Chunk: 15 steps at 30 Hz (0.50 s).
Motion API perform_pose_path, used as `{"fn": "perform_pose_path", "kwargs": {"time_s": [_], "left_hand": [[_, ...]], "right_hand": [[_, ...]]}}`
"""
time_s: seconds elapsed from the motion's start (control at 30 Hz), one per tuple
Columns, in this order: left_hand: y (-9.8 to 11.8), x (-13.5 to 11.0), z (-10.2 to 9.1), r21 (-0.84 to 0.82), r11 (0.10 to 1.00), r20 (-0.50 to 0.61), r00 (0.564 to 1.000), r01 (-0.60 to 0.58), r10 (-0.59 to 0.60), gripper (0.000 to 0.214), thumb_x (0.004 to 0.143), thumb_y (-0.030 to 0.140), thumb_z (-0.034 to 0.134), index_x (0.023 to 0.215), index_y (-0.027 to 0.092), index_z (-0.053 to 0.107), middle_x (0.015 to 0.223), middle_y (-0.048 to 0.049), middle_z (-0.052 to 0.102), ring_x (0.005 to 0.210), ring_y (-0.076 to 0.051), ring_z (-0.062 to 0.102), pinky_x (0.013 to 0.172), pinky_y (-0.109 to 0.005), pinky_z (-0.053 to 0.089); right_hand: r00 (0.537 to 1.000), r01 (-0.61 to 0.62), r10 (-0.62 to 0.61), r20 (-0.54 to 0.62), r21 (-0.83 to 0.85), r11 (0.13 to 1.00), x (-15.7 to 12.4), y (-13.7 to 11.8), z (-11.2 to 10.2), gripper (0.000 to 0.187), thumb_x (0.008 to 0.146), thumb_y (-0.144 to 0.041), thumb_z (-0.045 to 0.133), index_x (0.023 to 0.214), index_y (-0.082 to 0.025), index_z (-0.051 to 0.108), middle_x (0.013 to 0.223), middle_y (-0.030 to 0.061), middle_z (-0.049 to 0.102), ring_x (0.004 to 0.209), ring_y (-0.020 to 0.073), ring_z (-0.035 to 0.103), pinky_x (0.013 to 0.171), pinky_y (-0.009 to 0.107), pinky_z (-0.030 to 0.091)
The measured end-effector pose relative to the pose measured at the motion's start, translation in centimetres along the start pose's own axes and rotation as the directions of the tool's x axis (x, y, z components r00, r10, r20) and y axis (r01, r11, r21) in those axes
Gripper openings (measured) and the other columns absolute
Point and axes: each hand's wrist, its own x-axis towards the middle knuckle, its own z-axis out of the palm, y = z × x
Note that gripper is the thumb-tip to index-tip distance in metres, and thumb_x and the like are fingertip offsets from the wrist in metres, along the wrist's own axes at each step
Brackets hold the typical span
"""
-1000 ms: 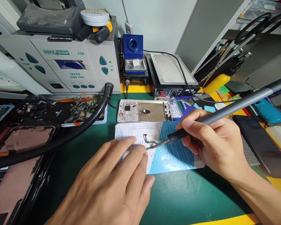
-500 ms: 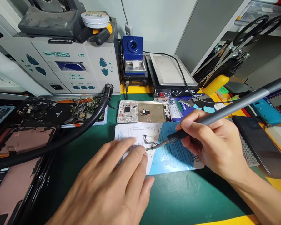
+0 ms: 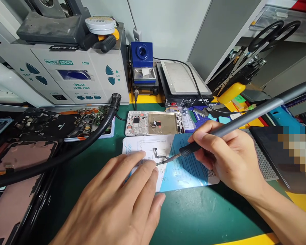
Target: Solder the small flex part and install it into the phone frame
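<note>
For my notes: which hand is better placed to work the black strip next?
Right hand, probably: it grips the gray tool, tip near the black strip; the left hand rests on the card.

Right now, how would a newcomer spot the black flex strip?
On the green mat, in front of the open phone frame, lies a blue-white card. The black flex strip lies on it, just beyond the tip of the gray tool: thin and bent, unlike that straight tool.

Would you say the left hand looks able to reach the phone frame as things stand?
Probably yes: the left hand rests over the flat card, and the phone frame lies just beyond it, with nothing upright between.
</note>
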Motion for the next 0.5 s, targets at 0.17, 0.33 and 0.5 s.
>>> {"fn": "perform_pose_path", "kwargs": {"time_s": [0.17,0.33,0.5], "left_hand": [[-0.14,0.30,0.08,-0.001,0.998,-0.025,0.998,-0.057,0.057,0.027,0.088,0.017,0.068,0.111,0.006,0.073,0.108,-0.0114,0.074,0.113,-0.030,0.061,0.099,-0.044,0.044],[-0.28,0.34,-0.06,-0.007,0.998,-0.035,0.997,-0.064,0.063,0.027,0.088,0.018,0.069,0.112,0.005,0.073,0.109,-0.0119,0.074,0.114,-0.030,0.061,0.101,-0.044,0.043],[-0.09,0.08,-0.10,-0.003,0.998,-0.030,0.998,-0.059,0.059,0.027,0.089,0.016,0.066,0.113,0.006,0.073,0.109,-0.0121,0.073,0.114,-0.030,0.061,0.099,-0.044,0.044]], "right_hand": [[0.996,-0.028,0.032,-0.079,0.047,0.998,0.13,-0.11,0.11,0.023,0.086,-0.023,0.066,0.063,-0.021,0.066,0.052,-0.0021,0.052,0.039,0.0098,0.045,0.033,0.020,0.031],[0.990,-0.076,0.088,-0.113,0.105,0.992,0.41,-0.02,0.08,0.021,0.083,-0.025,0.068,0.063,-0.019,0.065,0.047,-0.0035,0.051,0.036,0.0078,0.043,0.032,0.017,0.029],[0.989,-0.064,0.074,-0.131,0.081,0.995,0.40,-0.08,0.14,0.019,0.083,-0.022,0.065,0.064,-0.019,0.064,0.045,-0.0041,0.051,0.034,0.0073,0.042,0.031,0.016,0.028]]}}
